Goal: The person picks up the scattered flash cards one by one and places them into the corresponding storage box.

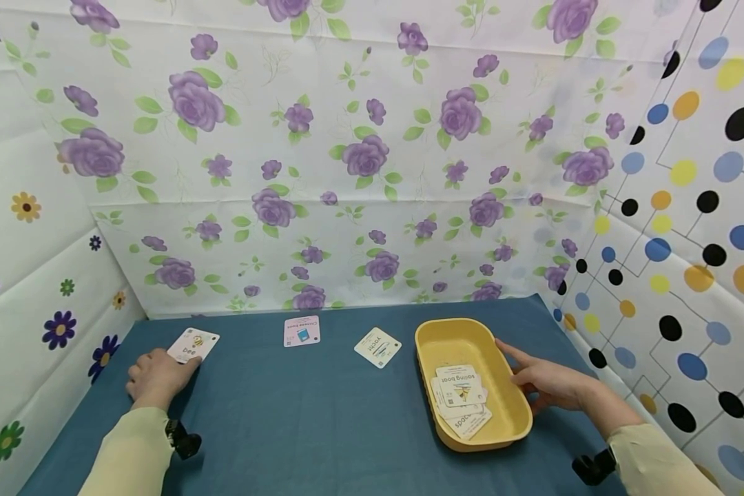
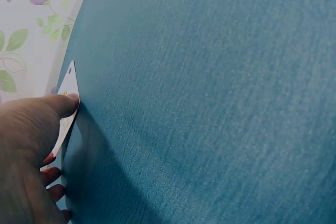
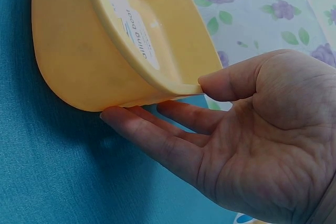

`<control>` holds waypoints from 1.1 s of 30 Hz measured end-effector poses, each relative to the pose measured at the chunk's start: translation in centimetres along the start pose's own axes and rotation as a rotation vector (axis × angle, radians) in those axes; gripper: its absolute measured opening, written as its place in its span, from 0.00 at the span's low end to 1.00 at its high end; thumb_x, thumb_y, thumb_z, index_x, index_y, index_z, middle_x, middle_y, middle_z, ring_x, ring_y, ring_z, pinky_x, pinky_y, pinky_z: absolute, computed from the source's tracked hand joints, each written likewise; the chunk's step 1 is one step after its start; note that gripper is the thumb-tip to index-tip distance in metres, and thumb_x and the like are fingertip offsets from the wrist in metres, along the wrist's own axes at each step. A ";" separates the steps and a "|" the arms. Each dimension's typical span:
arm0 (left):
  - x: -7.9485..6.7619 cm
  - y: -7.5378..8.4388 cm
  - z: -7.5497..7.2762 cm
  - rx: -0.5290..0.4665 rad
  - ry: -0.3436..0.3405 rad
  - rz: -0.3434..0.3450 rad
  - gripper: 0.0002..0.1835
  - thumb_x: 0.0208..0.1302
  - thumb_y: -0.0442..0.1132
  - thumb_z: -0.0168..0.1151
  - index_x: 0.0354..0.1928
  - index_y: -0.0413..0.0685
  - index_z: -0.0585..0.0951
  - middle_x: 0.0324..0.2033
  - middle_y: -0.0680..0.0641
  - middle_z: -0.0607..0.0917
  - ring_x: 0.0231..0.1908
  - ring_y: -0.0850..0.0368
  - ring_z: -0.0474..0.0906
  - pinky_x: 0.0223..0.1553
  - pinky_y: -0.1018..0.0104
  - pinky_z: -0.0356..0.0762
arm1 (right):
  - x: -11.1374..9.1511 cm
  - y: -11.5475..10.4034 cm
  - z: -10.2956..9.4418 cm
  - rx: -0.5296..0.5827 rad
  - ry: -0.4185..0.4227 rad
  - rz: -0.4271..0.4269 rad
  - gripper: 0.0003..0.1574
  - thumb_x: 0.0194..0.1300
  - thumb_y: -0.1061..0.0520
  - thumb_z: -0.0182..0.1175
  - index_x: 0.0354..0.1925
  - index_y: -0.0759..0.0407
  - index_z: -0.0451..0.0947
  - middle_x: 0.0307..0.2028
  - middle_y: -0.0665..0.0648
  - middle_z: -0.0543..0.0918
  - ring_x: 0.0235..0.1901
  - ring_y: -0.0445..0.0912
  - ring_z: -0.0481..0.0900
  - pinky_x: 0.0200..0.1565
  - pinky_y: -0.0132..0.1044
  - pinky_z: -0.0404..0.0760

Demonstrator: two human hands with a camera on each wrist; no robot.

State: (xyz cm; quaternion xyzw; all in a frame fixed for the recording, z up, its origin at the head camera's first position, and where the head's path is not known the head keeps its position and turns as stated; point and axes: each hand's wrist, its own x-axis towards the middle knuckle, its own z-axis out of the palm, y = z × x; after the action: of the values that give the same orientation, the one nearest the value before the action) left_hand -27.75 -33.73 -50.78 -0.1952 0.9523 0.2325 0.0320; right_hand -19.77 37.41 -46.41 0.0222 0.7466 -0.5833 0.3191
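Note:
At the left of the table my left hand [image 1: 161,375] holds a white picture card [image 1: 193,344] printed with a bee and the word "bee". In the left wrist view the thumb [image 2: 65,104] lies over the card's edge [image 2: 69,85], with other fingertips showing below it. My right hand [image 1: 552,380] grips the right side of a yellow plastic basket [image 1: 517,406]. Its thumb [image 3: 226,85] is at the rim, and the fingers [image 3: 152,135] lie against the outer wall. Inside the basket, several cards overlap, the top one a "sailing boat" card [image 1: 461,387].
A pink "Chinese book" card [image 1: 302,331] lies towards the back of the blue tablecloth [image 1: 297,427]. Between it and the basket is a white "yacht" card [image 1: 377,347], turned cornerwise. Floral cloth [image 1: 322,207] stands behind the table; a dotted cloth [image 1: 688,289] is at the right.

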 end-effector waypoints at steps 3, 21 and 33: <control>-0.2 0.1 -0.2 -0.022 0.012 -0.004 0.52 0.69 0.58 0.60 0.65 0.11 0.52 0.54 0.13 0.59 0.52 0.20 0.56 0.55 0.26 0.60 | 0.0 0.0 0.0 0.002 0.002 -0.003 0.56 0.76 0.59 0.54 0.83 0.35 0.30 0.75 0.78 0.52 0.55 0.63 0.80 0.44 0.61 0.84; -0.7 1.1 -1.3 -0.202 0.106 -0.045 0.30 0.74 0.39 0.55 0.67 0.22 0.61 0.56 0.21 0.68 0.57 0.21 0.60 0.56 0.29 0.60 | -0.1 -0.1 0.1 -0.008 0.010 0.000 0.56 0.75 0.60 0.54 0.83 0.36 0.30 0.75 0.78 0.53 0.56 0.63 0.80 0.43 0.61 0.84; -1.1 1.5 -1.7 -0.205 0.091 0.046 0.26 0.77 0.38 0.45 0.67 0.23 0.62 0.57 0.23 0.71 0.54 0.25 0.63 0.55 0.32 0.63 | -0.1 -0.2 0.2 -0.011 0.010 0.003 0.56 0.75 0.59 0.54 0.83 0.36 0.30 0.75 0.78 0.53 0.56 0.63 0.80 0.43 0.60 0.84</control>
State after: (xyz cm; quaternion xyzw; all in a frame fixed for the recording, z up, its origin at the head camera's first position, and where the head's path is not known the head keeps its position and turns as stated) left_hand -27.28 -32.88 -48.41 -0.1861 0.9281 0.3204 -0.0367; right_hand -19.67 37.23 -46.25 0.0244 0.7513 -0.5786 0.3166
